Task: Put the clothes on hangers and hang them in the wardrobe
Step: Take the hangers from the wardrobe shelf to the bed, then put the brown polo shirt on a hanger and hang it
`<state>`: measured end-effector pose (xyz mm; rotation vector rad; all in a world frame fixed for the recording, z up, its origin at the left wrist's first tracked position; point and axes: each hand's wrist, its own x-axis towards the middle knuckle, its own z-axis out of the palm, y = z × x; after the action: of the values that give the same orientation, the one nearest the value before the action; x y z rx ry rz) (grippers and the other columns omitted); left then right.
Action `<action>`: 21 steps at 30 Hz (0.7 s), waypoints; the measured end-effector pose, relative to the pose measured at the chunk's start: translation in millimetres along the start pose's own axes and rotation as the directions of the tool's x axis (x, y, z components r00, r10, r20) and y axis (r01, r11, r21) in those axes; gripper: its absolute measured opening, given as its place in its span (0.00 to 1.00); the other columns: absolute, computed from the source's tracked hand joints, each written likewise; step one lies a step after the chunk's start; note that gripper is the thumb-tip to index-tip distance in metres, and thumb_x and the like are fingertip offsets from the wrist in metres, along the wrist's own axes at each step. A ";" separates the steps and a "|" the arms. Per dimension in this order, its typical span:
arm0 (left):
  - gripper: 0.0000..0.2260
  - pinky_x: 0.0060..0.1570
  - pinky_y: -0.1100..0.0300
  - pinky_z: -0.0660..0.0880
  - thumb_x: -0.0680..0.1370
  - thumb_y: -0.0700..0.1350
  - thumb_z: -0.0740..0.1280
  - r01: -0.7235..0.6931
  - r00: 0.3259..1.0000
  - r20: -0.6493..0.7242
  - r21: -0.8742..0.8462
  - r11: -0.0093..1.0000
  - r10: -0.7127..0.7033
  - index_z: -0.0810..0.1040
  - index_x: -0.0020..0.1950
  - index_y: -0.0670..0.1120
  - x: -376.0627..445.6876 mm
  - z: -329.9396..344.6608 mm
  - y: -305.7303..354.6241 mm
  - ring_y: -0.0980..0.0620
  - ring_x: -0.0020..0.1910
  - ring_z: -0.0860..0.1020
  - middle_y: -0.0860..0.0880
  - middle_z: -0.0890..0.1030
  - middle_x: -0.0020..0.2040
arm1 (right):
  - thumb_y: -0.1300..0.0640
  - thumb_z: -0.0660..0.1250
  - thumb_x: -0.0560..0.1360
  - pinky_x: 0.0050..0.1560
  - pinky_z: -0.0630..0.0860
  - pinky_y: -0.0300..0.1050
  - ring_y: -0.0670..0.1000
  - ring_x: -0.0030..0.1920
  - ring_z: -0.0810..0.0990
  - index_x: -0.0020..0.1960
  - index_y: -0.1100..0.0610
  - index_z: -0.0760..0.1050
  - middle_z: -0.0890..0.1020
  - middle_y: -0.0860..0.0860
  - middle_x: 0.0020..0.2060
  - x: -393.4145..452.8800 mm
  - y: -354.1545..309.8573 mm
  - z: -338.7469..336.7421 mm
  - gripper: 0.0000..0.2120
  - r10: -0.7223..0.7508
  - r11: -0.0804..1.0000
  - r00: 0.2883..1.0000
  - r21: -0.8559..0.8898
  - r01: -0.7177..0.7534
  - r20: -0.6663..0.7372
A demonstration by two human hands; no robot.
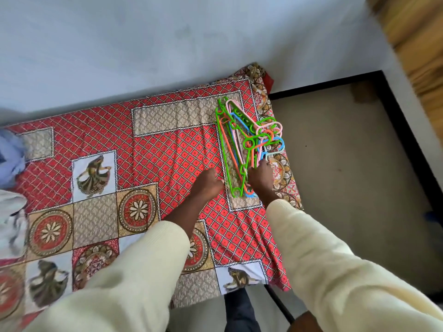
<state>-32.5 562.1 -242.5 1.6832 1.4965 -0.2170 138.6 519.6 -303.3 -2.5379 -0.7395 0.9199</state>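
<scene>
A pile of several plastic hangers in green, pink, orange and blue lies near the right end of the bed. My right hand grips the near ends of the hangers, fingers curled round them. My left hand is curled into a loose fist just left of the pile, its fingertips at the green hanger's edge; whether it pinches anything is hidden. Clothes in pale blue and white lie at the bed's far left edge, blurred.
The bed carries a red patterned sheet and stands against a grey wall. Brown floor lies to the right, with a wooden panel at the top right. A dark bed leg shows near my feet.
</scene>
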 end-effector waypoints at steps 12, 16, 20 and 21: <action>0.11 0.51 0.51 0.76 0.76 0.42 0.65 -0.047 0.962 -0.251 0.230 0.972 0.106 0.80 0.57 0.44 -273.3 -64.4 -186.1 0.39 0.55 0.80 0.41 0.83 0.54 | 0.65 0.61 0.75 0.51 0.70 0.54 0.63 0.53 0.77 0.56 0.64 0.74 0.77 0.62 0.54 -370.3 -64.4 41.6 0.11 -0.623 0.671 0.762 -0.378 0.637 0.179; 0.11 0.52 0.52 0.77 0.76 0.45 0.66 0.034 0.970 -0.240 0.243 0.969 0.026 0.81 0.55 0.43 -361.0 -77.9 -294.6 0.40 0.56 0.81 0.41 0.83 0.55 | 0.65 0.61 0.74 0.45 0.72 0.52 0.64 0.50 0.79 0.53 0.65 0.74 0.79 0.63 0.52 -477.6 -76.1 99.7 0.09 -0.631 0.633 0.728 -0.363 0.683 0.270; 0.14 0.55 0.52 0.77 0.76 0.44 0.65 0.187 0.938 -0.319 0.149 0.971 -0.132 0.80 0.59 0.41 -427.0 -111.1 -408.1 0.40 0.58 0.80 0.39 0.82 0.58 | 0.64 0.62 0.73 0.36 0.67 0.46 0.62 0.45 0.82 0.42 0.59 0.73 0.82 0.61 0.46 -569.2 -113.4 172.2 0.03 -0.612 0.589 0.664 -0.313 0.745 0.431; 0.14 0.56 0.52 0.76 0.77 0.43 0.64 0.217 0.925 -0.343 0.115 0.969 -0.166 0.78 0.61 0.39 -435.7 -119.6 -429.8 0.39 0.59 0.80 0.39 0.81 0.59 | 0.65 0.62 0.72 0.36 0.68 0.45 0.61 0.45 0.83 0.44 0.59 0.75 0.83 0.61 0.45 -584.0 -122.5 186.6 0.04 -0.599 0.584 0.658 -0.313 0.749 0.456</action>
<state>-574.5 290.4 -96.8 1.7549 1.9432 -0.1594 -411.7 307.7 -95.8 -2.1028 -2.1076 0.9054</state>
